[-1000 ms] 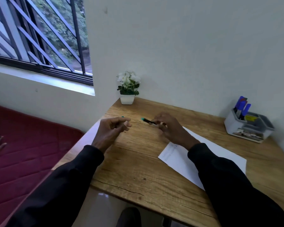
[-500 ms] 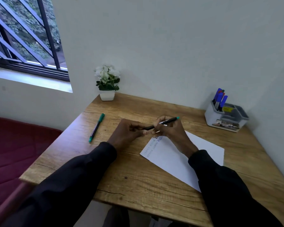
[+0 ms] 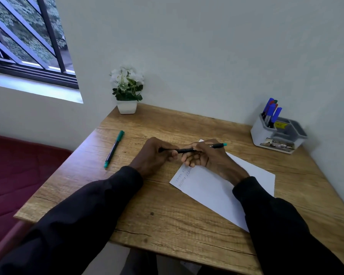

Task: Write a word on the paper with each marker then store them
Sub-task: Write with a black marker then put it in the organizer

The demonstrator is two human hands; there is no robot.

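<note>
Both sets of fingers are on one marker right now. My left fingers (image 3: 174, 154) are curled round the black left end of the black marker (image 3: 185, 150). My right fingers (image 3: 188, 160) are wrapped round the barrel further along, so it runs nearly level between the two, low over the bench (image 3: 167, 215). Its teal end pokes out past my right fingers, over the far corner of the paper (image 3: 213, 187).

That paper lies at an angle on the bench, under my right wrist. There are two short lines of handwriting at the corner nearest my left side, too small for me to read.

Off to the left, well apart from my fingers, a second marker (image 3: 114, 148) lies flat on the wood. It has a black barrel with teal at both ends and points away toward the wall.

At the far right corner, close to the wall, sits the grey organiser (image 3: 266, 135). A bunch of stored markers (image 3: 270, 113) stands upright in its back left compartment, mostly blue caps with a bit of red and green showing.

At the far left corner there's a small white flower pot (image 3: 127, 107) with white blooms. Dark sleeves cover both my forearms. A barred window (image 3: 28, 36) is up on the left, and a dark red cushioned surface (image 3: 18, 165) lies beside the bench.
</note>
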